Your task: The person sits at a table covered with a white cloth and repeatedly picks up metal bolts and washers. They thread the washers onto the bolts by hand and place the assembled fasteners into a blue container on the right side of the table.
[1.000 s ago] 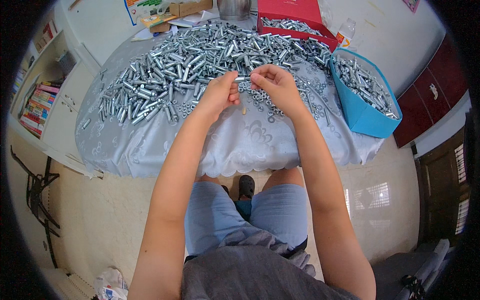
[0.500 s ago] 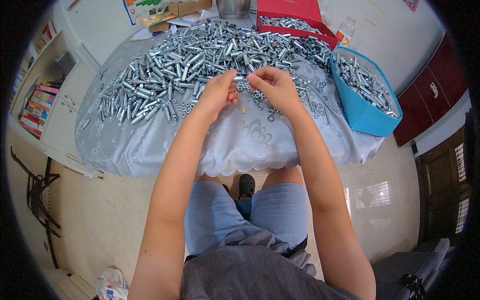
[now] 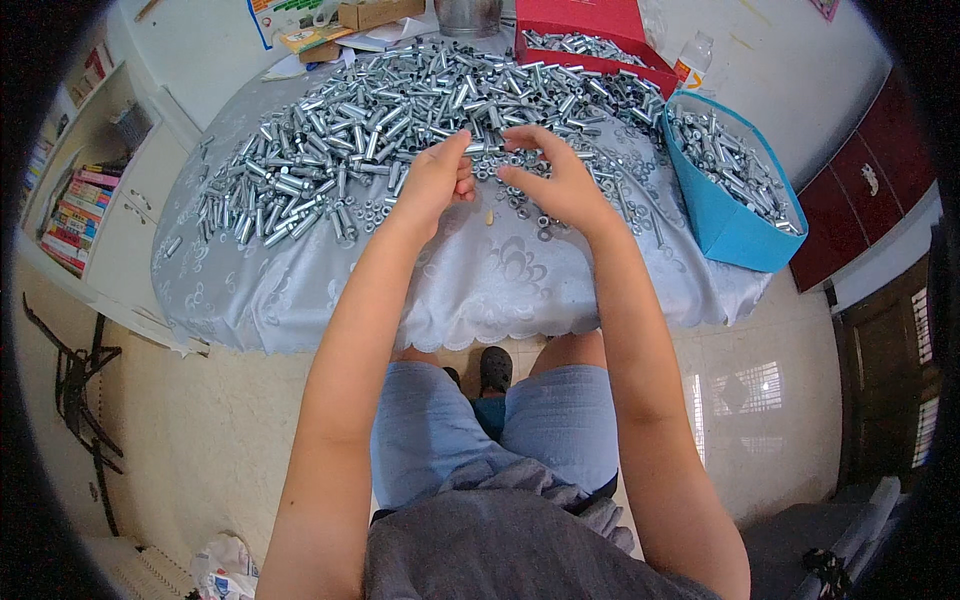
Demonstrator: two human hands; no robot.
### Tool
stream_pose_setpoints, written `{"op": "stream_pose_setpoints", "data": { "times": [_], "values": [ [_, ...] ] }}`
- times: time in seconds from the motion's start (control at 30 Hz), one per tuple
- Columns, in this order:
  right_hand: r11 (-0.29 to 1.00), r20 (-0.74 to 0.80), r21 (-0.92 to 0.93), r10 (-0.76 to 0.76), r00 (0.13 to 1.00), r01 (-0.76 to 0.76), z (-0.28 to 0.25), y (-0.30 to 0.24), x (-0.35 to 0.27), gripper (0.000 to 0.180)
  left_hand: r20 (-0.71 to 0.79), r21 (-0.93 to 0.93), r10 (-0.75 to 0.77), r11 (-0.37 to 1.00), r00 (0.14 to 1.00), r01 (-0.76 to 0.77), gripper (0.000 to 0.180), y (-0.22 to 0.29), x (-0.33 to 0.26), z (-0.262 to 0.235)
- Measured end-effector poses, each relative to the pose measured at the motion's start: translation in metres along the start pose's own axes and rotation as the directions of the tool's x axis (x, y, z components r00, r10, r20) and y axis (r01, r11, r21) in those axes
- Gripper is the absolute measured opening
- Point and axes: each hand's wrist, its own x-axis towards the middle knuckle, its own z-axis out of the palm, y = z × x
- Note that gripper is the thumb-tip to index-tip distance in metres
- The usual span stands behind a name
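My left hand (image 3: 437, 182) is closed, its thumb and fingers pinching a short silver expansion bolt (image 3: 484, 149) that points to the right. Just right of it, my right hand (image 3: 556, 182) is open, thumb and fingers apart around the bolt's free end, with no part seen in its grip. Both hands hover over the near edge of a wide heap of silver metal sleeves and bolts (image 3: 370, 120). Loose nuts and washers (image 3: 545, 222) lie on the tablecloth under and beside the right hand.
A blue bin (image 3: 745, 225) of assembled bolts stands at the table's right. Behind are an open red box (image 3: 655, 75) with more metal parts, a plastic bottle (image 3: 694, 60) and a metal bucket (image 3: 468, 18). A small tan piece (image 3: 490, 217) lies on the silvery tablecloth (image 3: 300, 290).
My right hand has opened, its thumb and fingers spreading away from the bolt's end. The left hand keeps its pinch, almost in the same place.
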Motion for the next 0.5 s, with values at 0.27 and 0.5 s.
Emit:
{"op": "stream_pose_setpoints", "data": {
  "times": [0.27,0.5],
  "values": [
    [0.869,0.175,-0.491,0.035,0.984,0.056,-0.0086,0.0008,-0.0110,0.019,-0.039,-0.005,0.001,1.000,0.999,-0.001,0.032,0.0016,-0.0001,-0.0025],
    [0.873,0.191,-0.479,0.002,0.982,0.091,-0.0095,0.0049,-0.0103,0.019,-0.040,-0.002,-0.013,1.000,0.999,0.013,0.030,0.0025,-0.0005,-0.0018]
  ]
}}
